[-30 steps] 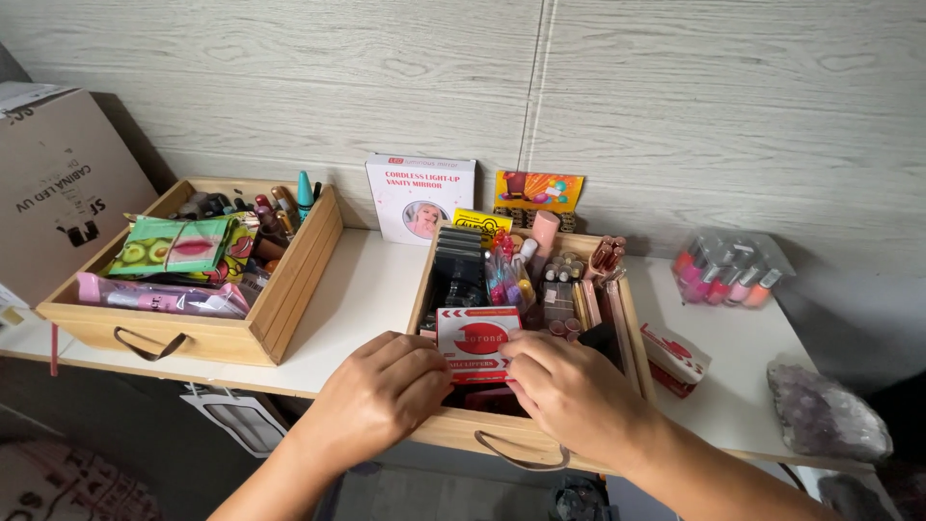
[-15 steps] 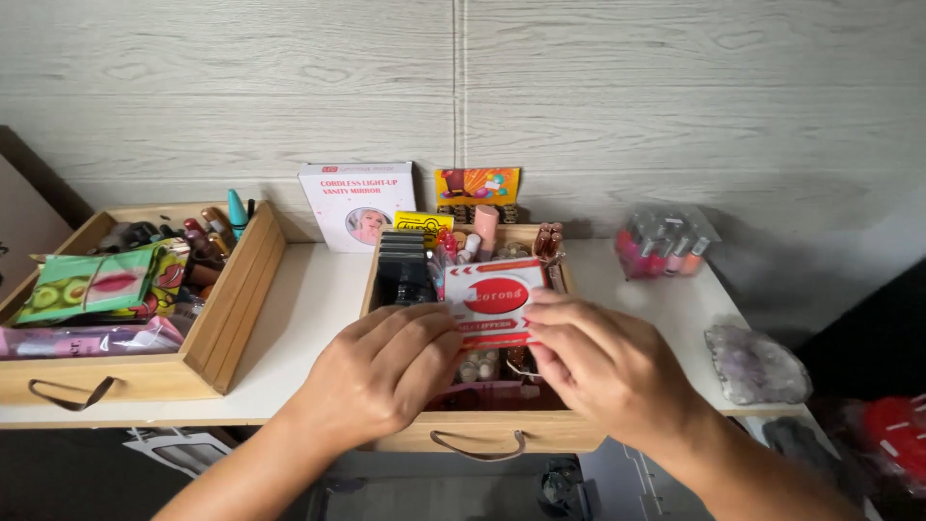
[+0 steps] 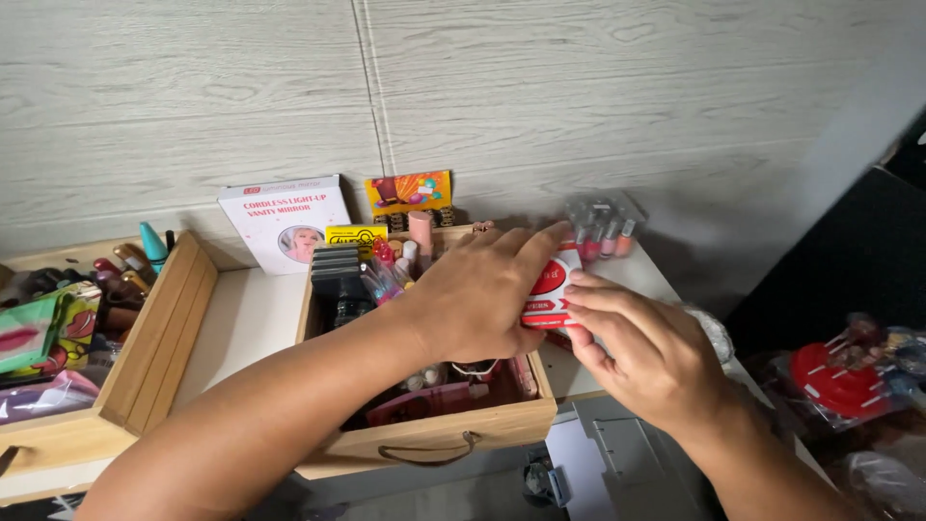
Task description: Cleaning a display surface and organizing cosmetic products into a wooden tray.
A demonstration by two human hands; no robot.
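While both our hands [image 3: 482,294] [image 3: 646,352] are clamping the red-and-white box [image 3: 552,289] over the crate [image 3: 434,444], it seems light and stiff; its edges are offering the best grip.

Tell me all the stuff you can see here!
small box: one, red and white, held between both hands over the middle tray's right edge
middle tray: one, wooden, on the white table, full of makeup
left tray: one, wooden, at the left, full of tubes and packets
mirror box: one, white, leaning against the wall
colourful card: one, orange, against the wall
bag of little bottles: one, clear with pink, behind the hands
red bundle: one, in clear wrap, far right
left hand: one, on the small box
right hand: one, on the small box
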